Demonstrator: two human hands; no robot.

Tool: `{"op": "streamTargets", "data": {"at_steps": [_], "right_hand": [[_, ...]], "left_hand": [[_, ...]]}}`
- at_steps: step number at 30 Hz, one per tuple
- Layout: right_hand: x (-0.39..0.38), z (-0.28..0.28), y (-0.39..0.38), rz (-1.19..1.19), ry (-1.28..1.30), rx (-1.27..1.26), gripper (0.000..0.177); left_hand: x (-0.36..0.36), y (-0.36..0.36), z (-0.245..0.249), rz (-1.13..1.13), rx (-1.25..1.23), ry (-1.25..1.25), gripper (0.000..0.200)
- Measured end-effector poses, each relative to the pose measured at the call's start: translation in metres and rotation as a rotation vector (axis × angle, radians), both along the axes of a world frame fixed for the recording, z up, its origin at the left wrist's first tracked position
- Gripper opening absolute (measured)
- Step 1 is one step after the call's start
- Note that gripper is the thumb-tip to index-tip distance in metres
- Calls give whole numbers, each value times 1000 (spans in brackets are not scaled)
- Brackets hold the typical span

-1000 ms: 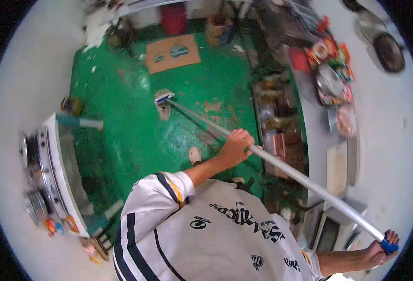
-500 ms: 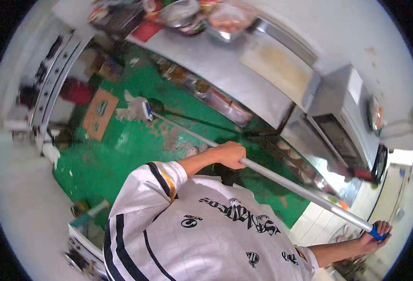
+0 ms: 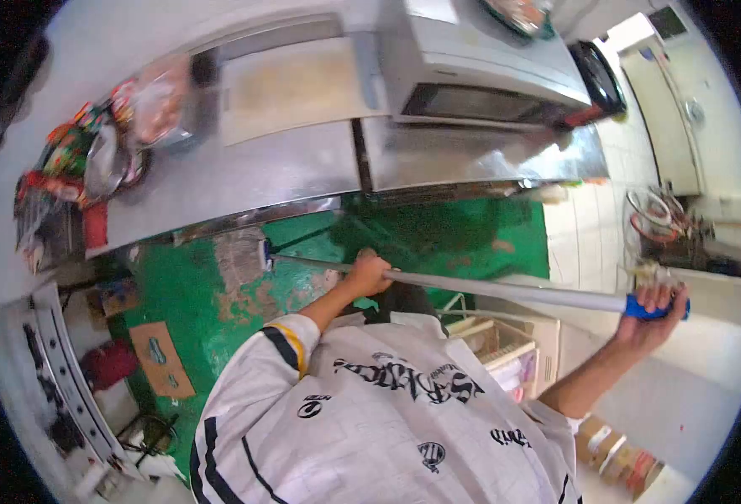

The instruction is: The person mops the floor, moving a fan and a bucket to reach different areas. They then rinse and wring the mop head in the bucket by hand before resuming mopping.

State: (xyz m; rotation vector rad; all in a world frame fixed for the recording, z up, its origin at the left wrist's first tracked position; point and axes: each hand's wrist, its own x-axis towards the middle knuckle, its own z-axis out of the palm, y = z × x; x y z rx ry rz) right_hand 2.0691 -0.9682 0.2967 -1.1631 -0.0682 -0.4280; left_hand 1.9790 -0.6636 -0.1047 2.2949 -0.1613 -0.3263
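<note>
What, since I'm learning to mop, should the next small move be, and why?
Probably draw the mop head back a little: it shows close to the counter in this view, brownish floor patches lie on its near side, and the left hand grips the pole while the right hand holds its blue end.

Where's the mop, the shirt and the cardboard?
Mop (image 3: 471, 286): head view, on its pole.
Shirt (image 3: 362, 441): head view, on its front.
Cardboard (image 3: 169, 370): head view, on its brown middle.

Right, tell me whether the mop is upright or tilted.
Tilted: the pole slants from the right hand through the left hand down to the mop head at the green floor.
</note>
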Motion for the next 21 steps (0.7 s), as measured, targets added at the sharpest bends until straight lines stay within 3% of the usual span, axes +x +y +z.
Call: {"op": "streamTargets", "data": {"at_steps": [5, 8, 12, 14, 17, 18, 21], "right_hand": [[18, 0, 14, 208, -91, 49, 12], [51, -6, 13, 282, -122, 46, 11], [112, -24, -15, 325, -55, 50, 11], [150, -37, -40, 275, -4, 50, 9], [211, -59, -87, 309, 23, 65, 11], [227, -62, -102, 311, 42, 69, 12], [268, -54, -152, 323, 52, 36, 20]], "left_hand": [[7, 3, -2, -20, 47, -109, 38], [33, -6, 29, 67, 69, 91, 37], [58, -24, -8, 135, 106, -31, 35], [75, -49, -31, 218, 72, -139, 34], [125, -92, -16, 293, 187, 166, 27], [134, -107, -17, 290, 250, 87, 18], [169, -159, -25, 355, 56, 17, 12]]}}
